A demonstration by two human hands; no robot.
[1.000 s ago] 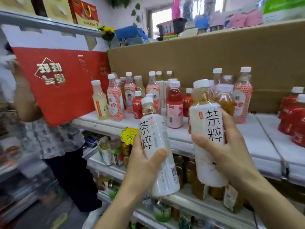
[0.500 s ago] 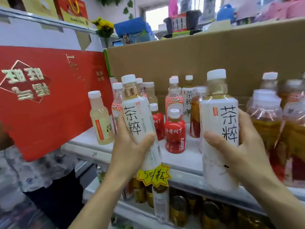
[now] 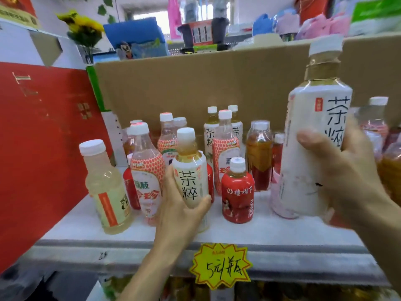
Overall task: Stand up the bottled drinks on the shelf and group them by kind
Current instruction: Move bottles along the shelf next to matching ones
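White shelf (image 3: 238, 233), cardboard backing (image 3: 195, 83): every bottle we see stands, kinds mixed. Our left hand (image 3: 180, 216) wraps a white tea bottle (image 3: 189, 181), seemingly resting at the front; our right hand (image 3: 347, 177) grips a second tea bottle (image 3: 312, 137) further right. Two matching teas (image 3: 209, 133) wait behind; grouping looks barely begun.

The only camera sits on the person's head. It looks forward and a little down at the white shelf (image 3: 271, 232), from very near. The shelf's front edge runs across the low part of the view. The brown cardboard wall (image 3: 184, 88) at the shelf's back edge stands across the upper part.
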